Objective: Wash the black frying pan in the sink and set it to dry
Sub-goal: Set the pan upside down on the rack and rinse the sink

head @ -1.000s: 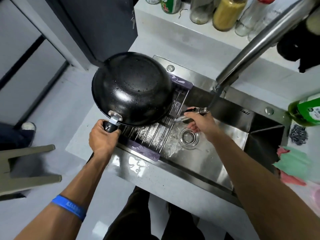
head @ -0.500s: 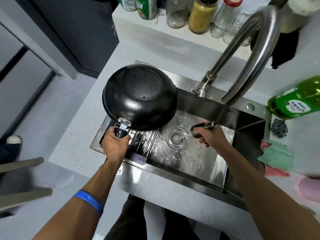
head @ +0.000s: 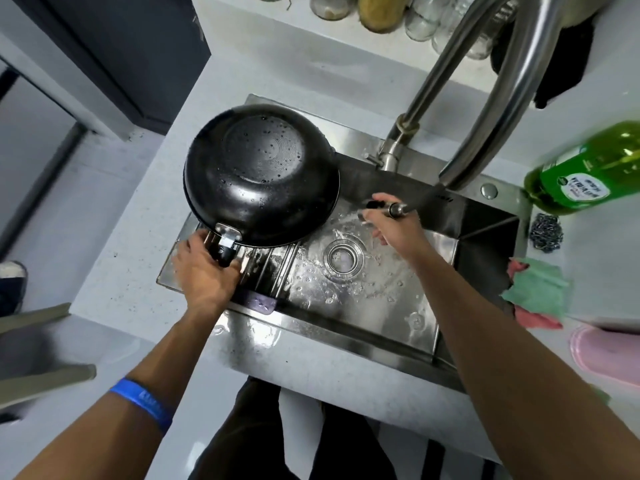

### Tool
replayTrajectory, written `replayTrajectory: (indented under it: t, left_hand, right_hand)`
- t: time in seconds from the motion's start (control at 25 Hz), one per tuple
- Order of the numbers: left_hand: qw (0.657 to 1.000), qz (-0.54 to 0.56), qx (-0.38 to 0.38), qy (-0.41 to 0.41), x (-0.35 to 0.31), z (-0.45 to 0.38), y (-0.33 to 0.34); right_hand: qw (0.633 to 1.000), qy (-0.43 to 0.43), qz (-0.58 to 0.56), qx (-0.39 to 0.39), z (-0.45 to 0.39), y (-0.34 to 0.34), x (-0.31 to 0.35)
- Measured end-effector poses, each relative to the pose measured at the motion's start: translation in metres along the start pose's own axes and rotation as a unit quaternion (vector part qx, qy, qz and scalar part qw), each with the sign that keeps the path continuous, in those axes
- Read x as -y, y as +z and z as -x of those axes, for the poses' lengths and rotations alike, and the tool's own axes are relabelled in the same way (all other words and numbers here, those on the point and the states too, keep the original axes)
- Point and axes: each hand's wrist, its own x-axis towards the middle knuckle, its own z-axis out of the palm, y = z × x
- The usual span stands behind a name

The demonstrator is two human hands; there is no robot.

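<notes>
A pale speckled counter [head: 114, 237] is framing a steel sink [head: 367, 327] — its floor is glistening with water drops around the drain [head: 343, 257]; the black frying pan [head: 260, 174] is hanging bottom-up over the sink's left part, wet beads clinging to it; the left hand [head: 204, 271] is wrapping its grip tight round the pan's handle [head: 224, 251] at the near rim; the right hand [head: 391, 225] is curling its grip around the pull-out sprayer head [head: 388, 207] — just right of the pan; a green soap bottle [head: 588, 169] is lying at the far right.
</notes>
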Motion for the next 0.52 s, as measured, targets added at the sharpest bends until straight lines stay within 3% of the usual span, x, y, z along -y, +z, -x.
replayTrajectory:
  t: [0.08,0.16,0.32,0.44,0.52]
  left_hand:
    - [0.998,-0.030,-0.037,0.053,-0.005,0.022,-0.009]
    - [0.985,-0.068,-0.028,0.157,-0.006,0.042,-0.011]
    - [0.919,-0.191,0.123,0.324,-0.004,0.072,0.015]
    - [0.852,-0.312,0.200,0.371,-0.006,0.082,0.034]
    - [0.826,-0.377,0.252,0.334,-0.005,0.080,0.035]
  right_hand:
    - [0.999,-0.013,0.010,-0.040,-0.008,-0.020,0.003]
    - [0.995,-0.021,0.049,-0.089,-0.011,-0.045,-0.003]
    - [0.986,0.011,0.109,-0.126,0.000,-0.088,-0.023]
    - [0.962,0.046,0.238,-0.123,0.018,-0.127,-0.032]
    - [0.941,0.078,0.316,-0.093,0.028,-0.146,-0.035]
